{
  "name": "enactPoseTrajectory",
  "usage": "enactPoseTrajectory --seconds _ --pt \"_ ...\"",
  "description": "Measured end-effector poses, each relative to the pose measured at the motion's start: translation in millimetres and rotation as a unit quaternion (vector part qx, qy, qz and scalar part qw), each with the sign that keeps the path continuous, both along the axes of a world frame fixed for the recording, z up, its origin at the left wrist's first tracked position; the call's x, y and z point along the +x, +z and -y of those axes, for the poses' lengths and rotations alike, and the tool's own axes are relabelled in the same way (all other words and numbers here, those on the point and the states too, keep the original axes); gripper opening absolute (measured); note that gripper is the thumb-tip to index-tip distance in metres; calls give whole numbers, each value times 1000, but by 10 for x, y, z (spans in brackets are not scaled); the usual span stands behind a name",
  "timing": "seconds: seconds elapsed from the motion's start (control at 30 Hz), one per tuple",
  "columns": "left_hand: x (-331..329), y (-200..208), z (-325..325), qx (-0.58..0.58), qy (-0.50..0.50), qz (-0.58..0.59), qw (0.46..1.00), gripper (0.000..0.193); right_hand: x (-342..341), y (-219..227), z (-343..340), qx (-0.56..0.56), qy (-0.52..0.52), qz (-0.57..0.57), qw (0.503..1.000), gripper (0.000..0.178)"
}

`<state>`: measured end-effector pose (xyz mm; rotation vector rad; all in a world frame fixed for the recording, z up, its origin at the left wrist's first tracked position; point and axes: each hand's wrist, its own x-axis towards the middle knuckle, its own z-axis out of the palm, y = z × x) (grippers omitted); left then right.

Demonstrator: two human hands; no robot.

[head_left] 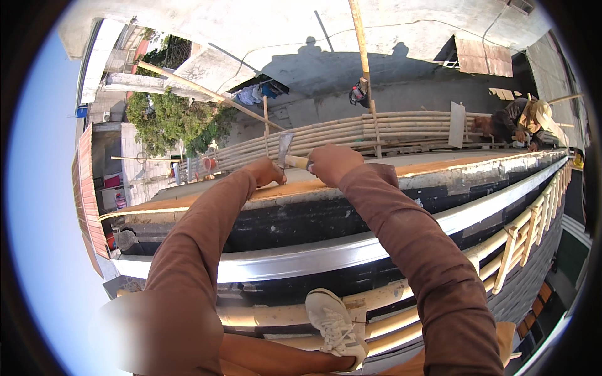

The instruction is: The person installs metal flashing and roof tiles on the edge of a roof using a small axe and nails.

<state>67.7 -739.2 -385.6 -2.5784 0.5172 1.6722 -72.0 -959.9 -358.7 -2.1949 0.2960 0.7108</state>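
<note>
Here, both arms are stretching forward: the right hand is gripping a hammer over a brown board; the left hand is bending downward nearby, its hold unclear.

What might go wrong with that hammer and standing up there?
The fingers could get bumped: the right hand holds the hammer with its head close to the left hand, which is down by the wooden board.
A foot might slip: the shoe seems to rest on round bamboo poles.
The hammer could drop if the grip loosens, perhaps over the far edge, where the ground looks well below.
</note>
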Motion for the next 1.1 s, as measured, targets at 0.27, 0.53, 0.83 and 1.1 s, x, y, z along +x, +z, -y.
enactPoseTrajectory --seconds 0.27,0.53,0.83,1.1 --pt "87 -221 -183 -27 -3 -8 1000 24 121 149 223 22 -111 57 992 40" --pt "62 -150 -118 -18 -44 9 999 23 24 -46 154 -32 28 -6 999 32" --pt "79 -36 -63 29 -57 3 998 25 54 -62 139 -43 91 -50 994 36" --pt "140 209 -260 83 -147 8 986 27 68 -162 159 -56 122 -59 989 35"
